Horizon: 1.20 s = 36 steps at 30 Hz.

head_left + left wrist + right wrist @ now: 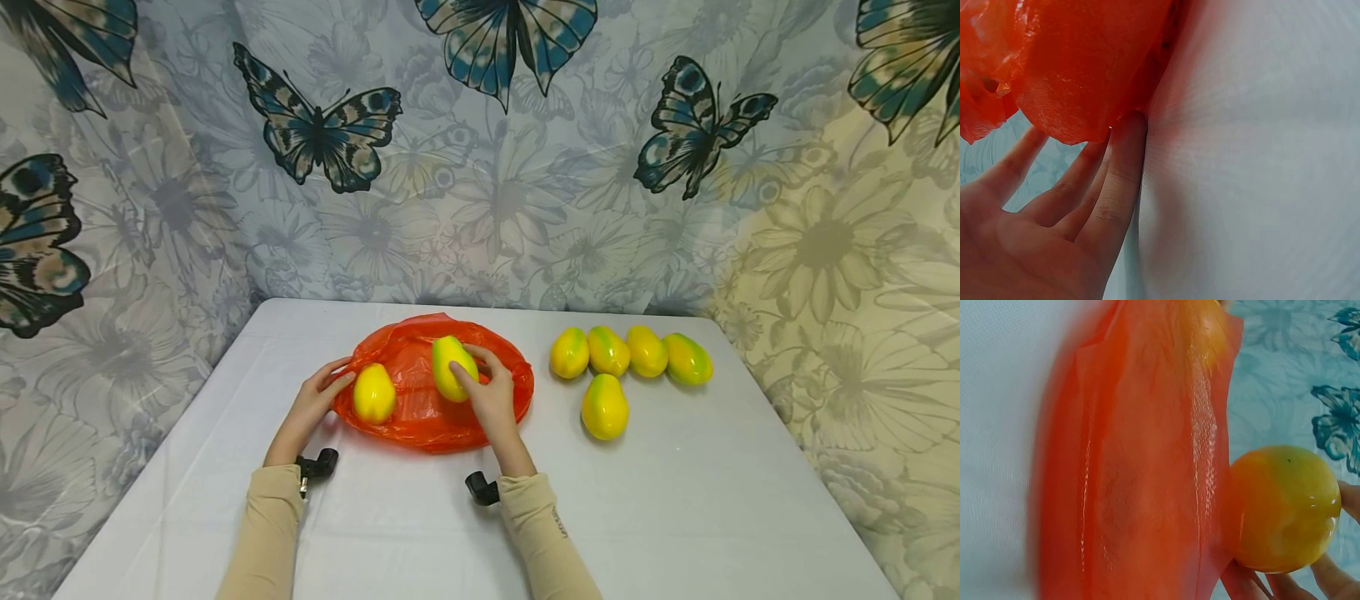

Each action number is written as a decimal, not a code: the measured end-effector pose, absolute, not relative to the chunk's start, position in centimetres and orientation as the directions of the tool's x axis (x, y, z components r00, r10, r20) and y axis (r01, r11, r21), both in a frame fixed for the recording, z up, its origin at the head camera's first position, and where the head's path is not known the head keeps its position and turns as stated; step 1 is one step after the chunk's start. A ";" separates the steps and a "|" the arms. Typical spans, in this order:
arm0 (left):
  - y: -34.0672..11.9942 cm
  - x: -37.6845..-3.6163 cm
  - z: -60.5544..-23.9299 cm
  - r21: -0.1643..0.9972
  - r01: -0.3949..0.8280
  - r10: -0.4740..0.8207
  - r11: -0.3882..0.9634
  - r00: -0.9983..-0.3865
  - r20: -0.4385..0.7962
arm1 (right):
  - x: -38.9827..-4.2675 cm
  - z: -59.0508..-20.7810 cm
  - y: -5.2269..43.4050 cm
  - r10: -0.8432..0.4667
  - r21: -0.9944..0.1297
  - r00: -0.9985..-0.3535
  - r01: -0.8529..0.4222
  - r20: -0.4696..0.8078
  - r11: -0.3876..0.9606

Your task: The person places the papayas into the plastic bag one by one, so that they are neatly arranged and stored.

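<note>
An orange-red plastic bag lies flat on the white table. A yellow-green mango rests on its left part. My left hand lies beside that mango with straight fingers touching the bag's left edge; the left wrist view shows those fingers against the bag. My right hand grips a second mango over the bag's middle. In the right wrist view this mango sits against the bag, with my fingertips under it.
Several more mangoes lie on the table right of the bag: a row at the back and one nearer me. A butterfly-print curtain closes off the back and both sides of the table.
</note>
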<state>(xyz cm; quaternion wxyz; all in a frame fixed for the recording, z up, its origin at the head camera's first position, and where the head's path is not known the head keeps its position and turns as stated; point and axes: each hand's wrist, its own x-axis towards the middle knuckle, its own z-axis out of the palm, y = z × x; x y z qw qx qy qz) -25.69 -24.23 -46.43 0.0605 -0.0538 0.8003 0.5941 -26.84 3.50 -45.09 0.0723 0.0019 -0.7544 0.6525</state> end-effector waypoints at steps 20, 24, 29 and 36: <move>-25.4 -27.4 -50.0 0.955 -0.100 -0.028 0.280 -0.995 -0.096 | -26.8 -45.6 1.7 0.054 -0.986 -0.992 -0.110 0.118 0.122; -25.4 -27.4 -50.0 0.952 -0.108 -0.023 0.286 -0.994 -0.106 | -26.6 -45.7 1.4 0.050 -0.988 -0.993 -0.104 0.111 0.118; -25.5 -27.5 -49.9 0.947 -0.117 -0.020 0.301 -0.993 -0.116 | -26.2 -45.7 0.9 0.042 -0.989 -0.995 -0.089 0.095 0.121; -25.4 -27.4 -49.8 0.945 -0.128 -0.027 0.300 -0.992 -0.126 | -26.1 -45.9 0.3 0.039 -0.988 -0.996 -0.071 0.077 0.139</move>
